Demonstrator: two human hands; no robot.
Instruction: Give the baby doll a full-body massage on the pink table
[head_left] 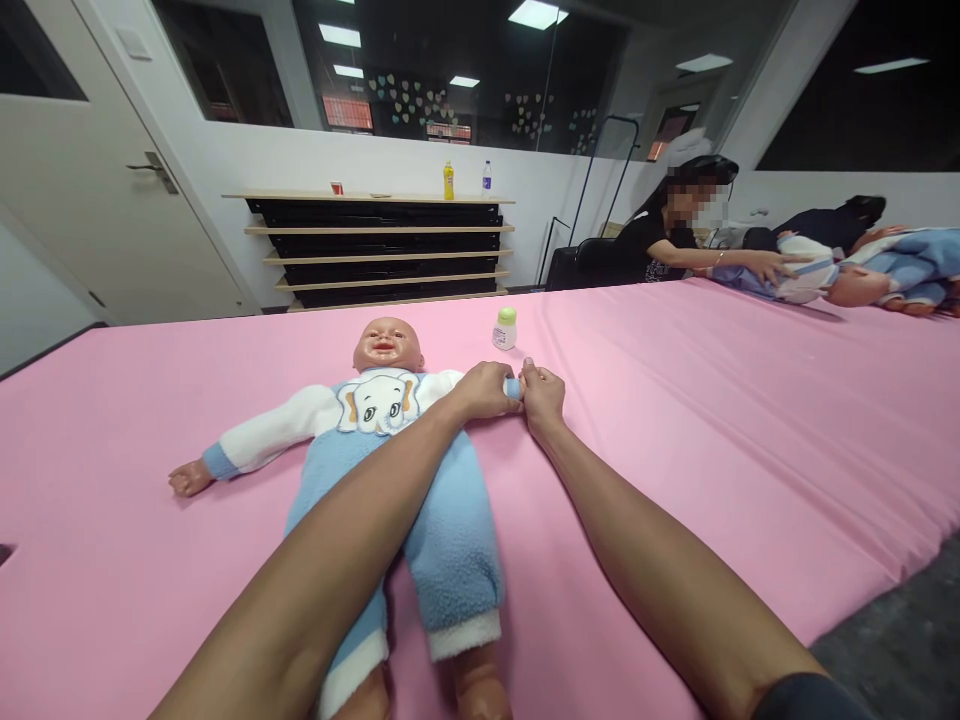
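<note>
A baby doll (pixel 457 510) lies on its back on a pink sheet (pixel 637 420), dressed in a blue and white outfit with an elephant face on the chest. My left hand (pixel 486 390) is wrapped round the doll's sleeve on the right side of the picture, close to its blue cuff (pixel 513 388). Just beyond that cuff, my right hand (pixel 543 393) closes over the doll's hand, which is mostly hidden by my fingers. The doll's other arm stretches out to the left. My left forearm crosses over its body.
Behind my hands stands a small bottle with a green cap (pixel 505 330). At the far right another person (pixel 667 230) reaches toward other dolls (pixel 862 280). A low shelf rack (pixel 375 230) by the wall carries a yellow bottle (pixel 448 181) and a clear bottle (pixel 487 180).
</note>
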